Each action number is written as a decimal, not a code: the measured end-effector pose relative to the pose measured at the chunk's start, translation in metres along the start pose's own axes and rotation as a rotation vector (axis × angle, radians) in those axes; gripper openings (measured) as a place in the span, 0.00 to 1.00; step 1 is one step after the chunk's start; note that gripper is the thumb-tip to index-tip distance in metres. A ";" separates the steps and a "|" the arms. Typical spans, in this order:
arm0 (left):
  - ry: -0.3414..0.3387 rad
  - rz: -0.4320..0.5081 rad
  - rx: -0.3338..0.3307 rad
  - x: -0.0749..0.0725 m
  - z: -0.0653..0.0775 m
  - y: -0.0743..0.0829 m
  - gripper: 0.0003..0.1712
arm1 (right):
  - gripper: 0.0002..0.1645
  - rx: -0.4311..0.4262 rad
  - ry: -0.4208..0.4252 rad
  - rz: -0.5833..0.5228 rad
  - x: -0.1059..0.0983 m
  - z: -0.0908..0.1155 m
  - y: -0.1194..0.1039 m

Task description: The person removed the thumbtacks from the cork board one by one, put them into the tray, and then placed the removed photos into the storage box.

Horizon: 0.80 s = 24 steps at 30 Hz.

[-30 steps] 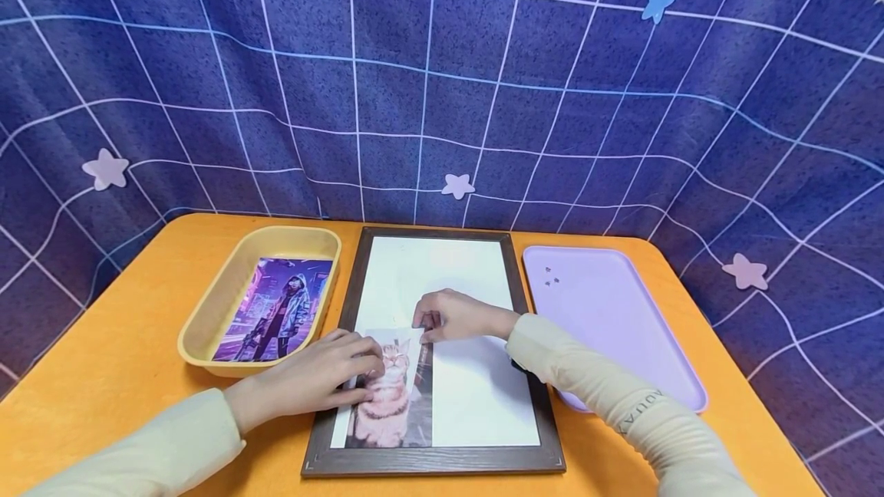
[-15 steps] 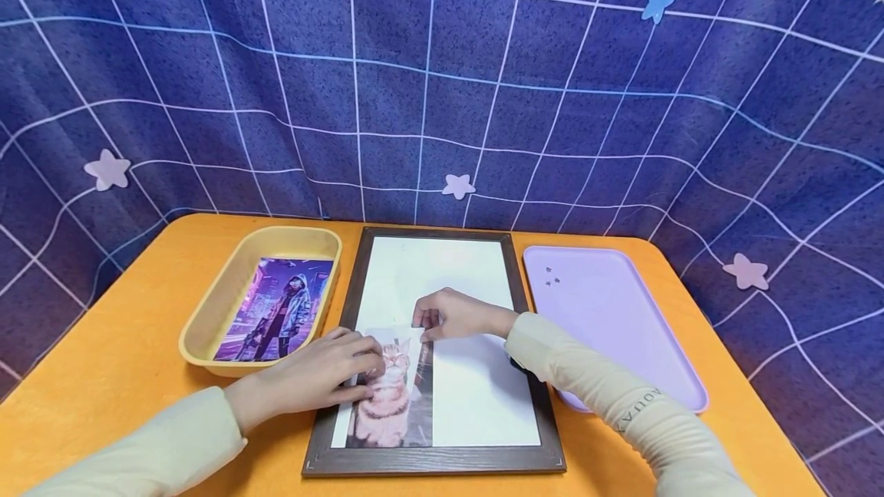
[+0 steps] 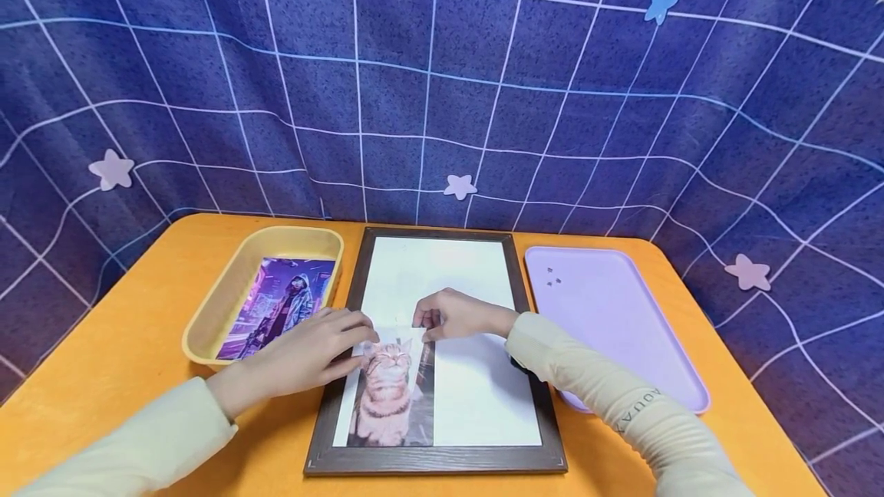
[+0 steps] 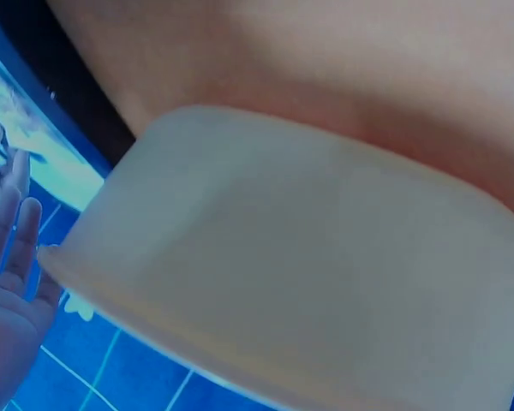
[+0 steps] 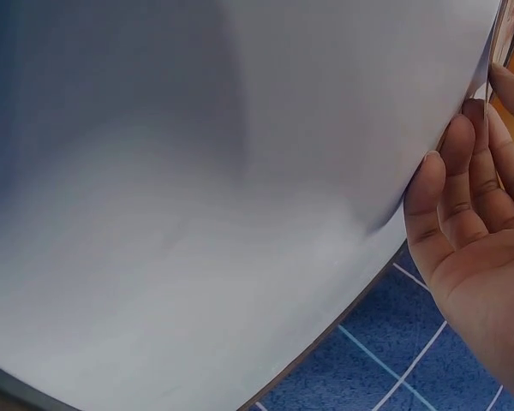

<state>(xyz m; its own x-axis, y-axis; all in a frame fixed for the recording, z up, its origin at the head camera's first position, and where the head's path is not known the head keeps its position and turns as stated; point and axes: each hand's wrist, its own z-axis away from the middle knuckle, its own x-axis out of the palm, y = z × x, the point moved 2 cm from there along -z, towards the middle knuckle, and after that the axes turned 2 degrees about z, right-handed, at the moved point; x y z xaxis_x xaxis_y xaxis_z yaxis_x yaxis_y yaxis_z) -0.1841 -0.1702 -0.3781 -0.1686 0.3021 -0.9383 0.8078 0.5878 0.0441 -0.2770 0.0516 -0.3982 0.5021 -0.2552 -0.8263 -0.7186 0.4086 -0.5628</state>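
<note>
A cat photo [image 3: 387,397] lies on the lower left of a white board inside a dark picture frame [image 3: 435,460]. At its upper right corner my right hand [image 3: 464,314] pinches the photo between thumb and fingers; the right wrist view shows the same hand [image 5: 480,223] from its palm side. My left hand [image 3: 311,351] rests its fingertips on the photo's upper left part, thumb apart from the fingers. A pale sleeve cuff [image 4: 308,248] fills most of the left wrist view, and several fingers of the left hand [image 4: 13,282] show at its edge.
Left of the frame stands a yellow bin [image 3: 221,290] holding a purple picture of a hooded figure [image 3: 283,301]. A lilac tray [image 3: 615,320] with small dark pieces [image 3: 552,277] lies to the right. Behind the orange table [image 3: 166,267] hangs a blue grid curtain [image 3: 414,98].
My left hand has slid up and left along the photo, uncovering more of the cat. The right hand keeps its pinch at the corner. The whole view has shifted slightly.
</note>
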 end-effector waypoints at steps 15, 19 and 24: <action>0.108 -0.034 -0.129 -0.033 0.003 -0.023 0.15 | 0.09 0.018 -0.005 -0.017 0.000 0.002 -0.003; 0.130 -0.036 -0.183 -0.042 0.005 -0.033 0.15 | 0.09 0.016 -0.006 -0.021 -0.001 0.002 -0.004; 0.142 -0.020 -0.268 -0.051 0.014 -0.047 0.16 | 0.09 0.005 -0.003 -0.015 -0.001 0.002 -0.004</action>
<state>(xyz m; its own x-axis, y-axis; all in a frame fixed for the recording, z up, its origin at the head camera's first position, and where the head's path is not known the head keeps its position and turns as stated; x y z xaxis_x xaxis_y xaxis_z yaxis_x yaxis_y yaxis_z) -0.2051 -0.2240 -0.3367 -0.2750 0.3791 -0.8835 0.6286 0.7663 0.1331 -0.2734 0.0519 -0.3951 0.5140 -0.2589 -0.8178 -0.7085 0.4094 -0.5749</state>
